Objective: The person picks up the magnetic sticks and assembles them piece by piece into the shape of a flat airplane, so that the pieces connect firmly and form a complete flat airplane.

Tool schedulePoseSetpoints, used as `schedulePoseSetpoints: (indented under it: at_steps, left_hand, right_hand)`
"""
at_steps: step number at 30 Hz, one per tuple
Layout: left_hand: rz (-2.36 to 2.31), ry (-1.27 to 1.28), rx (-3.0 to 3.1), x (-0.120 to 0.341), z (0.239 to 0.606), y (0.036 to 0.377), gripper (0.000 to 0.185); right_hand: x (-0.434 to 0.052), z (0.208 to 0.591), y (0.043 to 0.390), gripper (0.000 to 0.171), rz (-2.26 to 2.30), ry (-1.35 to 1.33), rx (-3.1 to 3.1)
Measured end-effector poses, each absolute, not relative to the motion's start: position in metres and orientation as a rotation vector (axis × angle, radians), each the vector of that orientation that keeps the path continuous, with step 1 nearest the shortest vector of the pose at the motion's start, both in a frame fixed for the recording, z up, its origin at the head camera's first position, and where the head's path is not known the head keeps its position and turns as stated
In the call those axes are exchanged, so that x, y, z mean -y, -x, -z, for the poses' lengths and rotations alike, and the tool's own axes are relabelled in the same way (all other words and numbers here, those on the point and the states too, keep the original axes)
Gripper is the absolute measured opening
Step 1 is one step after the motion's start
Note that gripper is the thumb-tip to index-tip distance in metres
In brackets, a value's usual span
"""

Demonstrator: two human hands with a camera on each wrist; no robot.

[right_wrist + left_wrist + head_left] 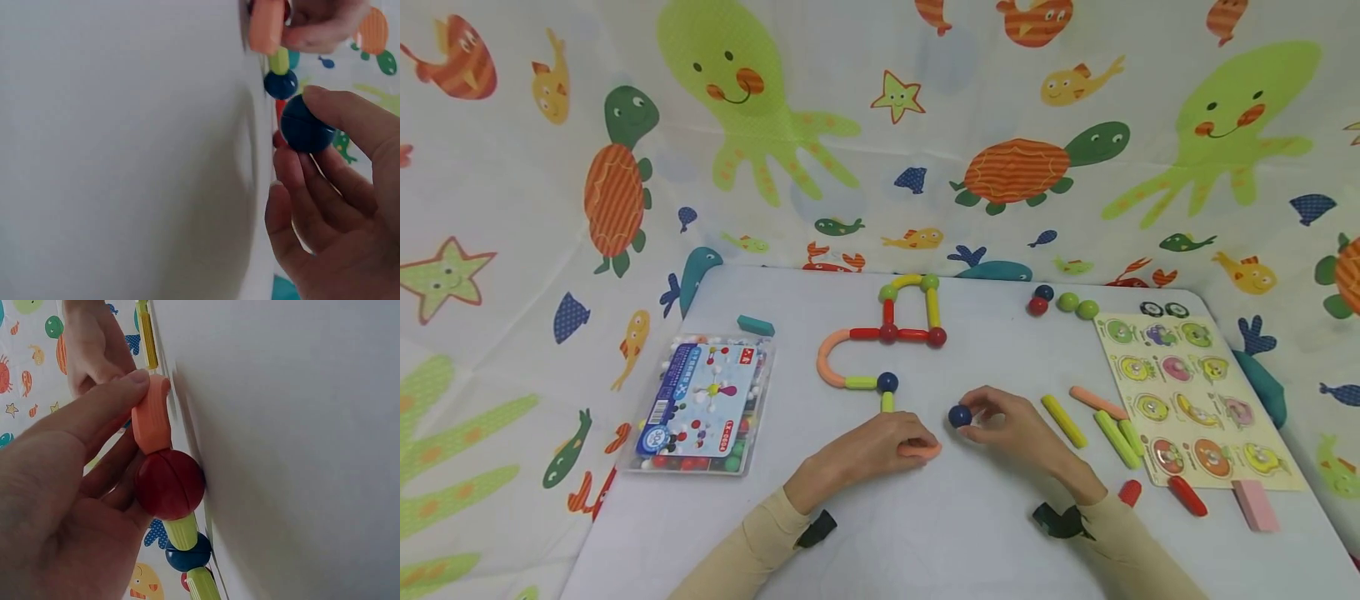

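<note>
Left fingers (917,440) round orange rod (921,451), right fingers (981,417) pinching blue ball (959,416) (box (703,406) full of pieces)

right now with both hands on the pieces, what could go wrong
The blue ball is only pinched at the fingertips of the right hand; it could slip and roll across the table. The left hand grips the orange stick joined through a red ball to the chain; a tug may pull that apart.
</note>
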State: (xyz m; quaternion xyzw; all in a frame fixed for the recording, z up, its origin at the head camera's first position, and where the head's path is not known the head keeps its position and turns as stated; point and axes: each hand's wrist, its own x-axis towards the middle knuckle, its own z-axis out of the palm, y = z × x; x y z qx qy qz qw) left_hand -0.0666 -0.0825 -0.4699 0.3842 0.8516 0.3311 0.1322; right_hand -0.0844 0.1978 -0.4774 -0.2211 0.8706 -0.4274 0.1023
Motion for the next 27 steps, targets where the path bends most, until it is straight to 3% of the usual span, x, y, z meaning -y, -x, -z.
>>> schedulePoseSetpoints:
  at_steps: [27]
  left_hand:
    - [-1.074,-1.133,-2.438,0.085,0.475,0.067,0.026]
  right_hand:
    - [-0.180,0.487,0.070,0.036,1.140,0.729,-2.593]
